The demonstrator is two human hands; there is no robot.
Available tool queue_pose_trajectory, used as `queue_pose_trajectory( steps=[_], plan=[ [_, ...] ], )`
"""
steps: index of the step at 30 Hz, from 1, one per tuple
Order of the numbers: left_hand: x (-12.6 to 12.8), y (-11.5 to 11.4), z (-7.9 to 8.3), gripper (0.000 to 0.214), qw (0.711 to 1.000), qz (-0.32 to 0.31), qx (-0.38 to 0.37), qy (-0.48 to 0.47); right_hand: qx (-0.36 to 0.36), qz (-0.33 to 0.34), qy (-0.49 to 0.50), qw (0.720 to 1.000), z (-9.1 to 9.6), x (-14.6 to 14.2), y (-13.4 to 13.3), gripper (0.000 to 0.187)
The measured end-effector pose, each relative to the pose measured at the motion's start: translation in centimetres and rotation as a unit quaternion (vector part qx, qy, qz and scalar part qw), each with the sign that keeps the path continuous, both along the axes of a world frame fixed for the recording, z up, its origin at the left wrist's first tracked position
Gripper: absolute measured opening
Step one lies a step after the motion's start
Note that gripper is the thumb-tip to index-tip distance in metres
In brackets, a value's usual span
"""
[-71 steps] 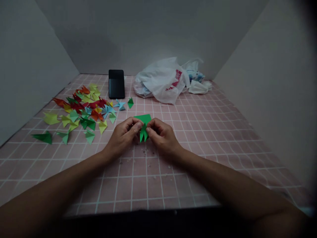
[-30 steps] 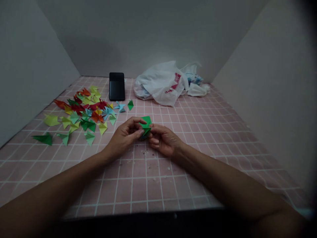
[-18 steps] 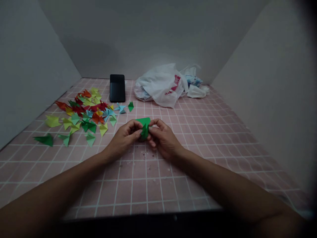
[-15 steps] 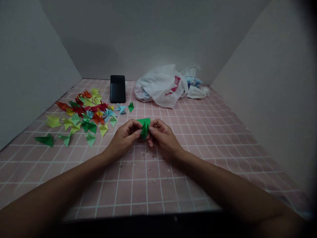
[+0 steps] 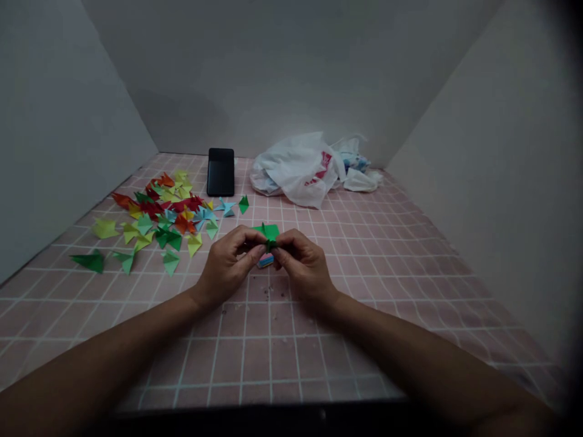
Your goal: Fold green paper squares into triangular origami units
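Green origami paper (image 5: 268, 231) is held between both hands, in front of and slightly right of the black smartphone (image 5: 221, 172). Its folded tip (image 5: 271, 244) now looks much smaller than a moment ago, when a taller pointed fold stood up between the hands. A small pink-and-blue object (image 5: 265, 261), too small to identify, has come into view on the pink tiled worktop (image 5: 319, 346), just below the paper. The left hand (image 5: 223, 267) and right hand (image 5: 305, 267) now angle inward, with both forearms reaching forward. Their fingers (image 5: 252, 250) curl closely together and pinch the tip from either side. Farther from the hands, multicoloured folded paper pieces (image 5: 164, 212) lie scattered left of the smartphone, while a crumpled white plastic bag (image 5: 296, 170) lies to its right.
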State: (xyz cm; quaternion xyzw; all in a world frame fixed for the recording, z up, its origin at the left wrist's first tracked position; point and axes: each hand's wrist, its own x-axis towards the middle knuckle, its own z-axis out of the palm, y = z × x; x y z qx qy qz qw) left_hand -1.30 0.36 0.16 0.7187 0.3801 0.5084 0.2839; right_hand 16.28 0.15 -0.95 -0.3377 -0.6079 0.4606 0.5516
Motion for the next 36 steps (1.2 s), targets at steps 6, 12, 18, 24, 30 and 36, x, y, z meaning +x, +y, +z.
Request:
queue_pose_trajectory(
  steps=[6, 12, 18, 24, 30, 36],
  plan=[
    [0.09, -0.29, -0.09, 0.022, 0.994, -0.009, 0.097, 0.038, 0.059, -0.017, -0.019, 0.998, -0.11, 0.08, -0.59, 0.006],
    [-0.05, -0.26, 0.04, 0.018, 0.979, 0.021, 0.191, 0.062, 0.125, -0.023, -0.044, 0.991, -0.26, 0.02, -0.77, 0.006],
    [-0.35, -0.17, 0.45, 0.017, 0.971, 0.0, 0.228, 0.075, 0.13, -0.029, 0.008, 0.991, -0.44, -0.27, -0.75, 0.02],
    [-0.28, -0.24, 0.41, 0.016, 0.977, 0.002, 0.205, 0.068, 0.186, -0.023, -0.042, 0.981, -0.17, 0.1, -0.79, 0.018],
    [-0.04, -0.47, 0.61, 0.014, 0.988, -0.021, 0.155, 0.017, 0.209, -0.023, -0.043, 0.977, 0.04, 0.21, -0.76, 0.022],
    [0.25, -0.67, 0.79, 0.013, 0.995, -0.052, 0.028, -0.085, 0.208, -0.009, -0.035, 0.977, 0.05, 0.3, -0.56, 0.021]
  ],
)
